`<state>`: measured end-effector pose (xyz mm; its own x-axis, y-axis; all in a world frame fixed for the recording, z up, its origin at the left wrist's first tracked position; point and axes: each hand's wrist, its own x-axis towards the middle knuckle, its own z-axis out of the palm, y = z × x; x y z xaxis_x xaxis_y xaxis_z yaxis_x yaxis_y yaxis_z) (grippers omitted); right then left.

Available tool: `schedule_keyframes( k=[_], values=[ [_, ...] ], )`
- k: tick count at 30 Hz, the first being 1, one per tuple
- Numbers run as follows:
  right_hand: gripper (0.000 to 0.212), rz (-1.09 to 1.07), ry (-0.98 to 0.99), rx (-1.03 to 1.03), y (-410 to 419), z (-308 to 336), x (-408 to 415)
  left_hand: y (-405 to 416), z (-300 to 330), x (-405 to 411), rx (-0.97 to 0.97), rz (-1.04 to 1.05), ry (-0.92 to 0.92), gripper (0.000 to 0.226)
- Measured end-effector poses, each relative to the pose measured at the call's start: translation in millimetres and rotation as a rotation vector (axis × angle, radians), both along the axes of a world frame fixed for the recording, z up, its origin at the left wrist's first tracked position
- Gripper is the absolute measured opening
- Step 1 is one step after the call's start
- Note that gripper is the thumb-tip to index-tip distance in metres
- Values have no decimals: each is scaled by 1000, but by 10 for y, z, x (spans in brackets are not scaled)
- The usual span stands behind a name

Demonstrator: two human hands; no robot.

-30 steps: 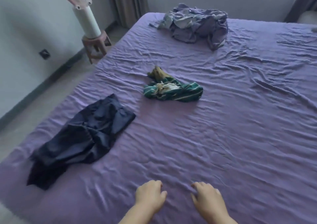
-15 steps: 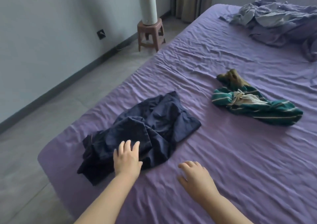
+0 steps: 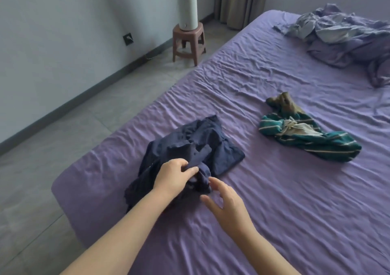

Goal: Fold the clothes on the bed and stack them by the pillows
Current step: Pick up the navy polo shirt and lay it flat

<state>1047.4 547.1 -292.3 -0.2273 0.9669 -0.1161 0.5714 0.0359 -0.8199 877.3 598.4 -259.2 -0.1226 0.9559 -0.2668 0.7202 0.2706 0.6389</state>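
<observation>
A crumpled navy garment [image 3: 211, 146] lies near the bed's left corner. My left hand [image 3: 174, 174] grips a bunched fold of it and lifts that part slightly. Just to its right, my right hand [image 3: 226, 203] hovers with fingers spread, its fingertips close to the raised fold and holding nothing. Farther right lies a green striped garment [image 3: 312, 139] with an olive piece [image 3: 282, 102] at its far end. A rumpled pile of purple and grey cloth [image 3: 341, 36] sits at the far right of the bed. No pillows are in view.
The bed has a wrinkled purple sheet [image 3: 274, 201]; its left edge drops to a grey tiled floor [image 3: 63, 139]. A pink stool [image 3: 188, 40] by the wall carries a white cylindrical fan [image 3: 187, 7]. Curtains [image 3: 240, 0] hang at the back.
The view swung left to the navy garment. My left hand went from resting flat on it to gripping a fold. My right hand rose off the sheet and moved toward the cloth.
</observation>
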Motion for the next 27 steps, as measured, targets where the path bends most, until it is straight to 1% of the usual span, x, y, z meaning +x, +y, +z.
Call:
schedule_keyframes(
  k=[1,3,5,7,9,10,12,13,14,18,19,20,22,23,24,25,27],
  values=[
    [55,-30,47,-10,-28,124,48,34,158,156,-32,43,-152,41],
    [50,-82,140,-8,-85,369,196,77,502,514,-121,153,-484,36],
    [59,-160,206,3,-127,638,412,99,831,872,-171,226,-709,26],
    [70,-243,254,19,-176,915,688,98,1183,1218,-173,256,-843,18],
    [70,-297,254,48,-237,1181,977,54,1551,1544,-167,293,-968,16],
    [65,-316,220,70,-273,1315,1128,19,1733,1705,-163,308,-1016,17],
    [42,-325,146,135,-356,1589,1438,-104,2098,2002,-149,325,-1072,18],
    [31,-326,135,163,-406,1741,1599,-178,2275,2127,-132,323,-1080,18],
    [24,-328,135,190,-465,1910,1769,-254,2447,2239,-106,308,-1073,17],
    [28,-357,95,339,-748,2675,2491,-582,3066,2522,18,197,-945,14],
    [26,-358,78,378,-828,2875,2666,-670,3186,2579,52,162,-867,15],
    [21,-354,54,415,-904,3071,2830,-753,3294,2643,100,121,-745,17],
    [9,-333,3,466,-1070,3447,3109,-922,3481,2796,237,41,-439,27],
    [8,-322,-18,489,-1158,3623,3228,-1022,3579,2882,309,10,-317,28],
    [8,-315,-43,521,-1250,3789,3341,-1122,3674,2976,378,-21,-252,28],
    [9,-313,-76,560,-1341,3948,3452,-1215,3771,3074,438,-53,-227,27],
    [11,-312,-147,625,-1523,4224,3666,-1374,3957,3276,489,-126,-284,21]
  ],
)
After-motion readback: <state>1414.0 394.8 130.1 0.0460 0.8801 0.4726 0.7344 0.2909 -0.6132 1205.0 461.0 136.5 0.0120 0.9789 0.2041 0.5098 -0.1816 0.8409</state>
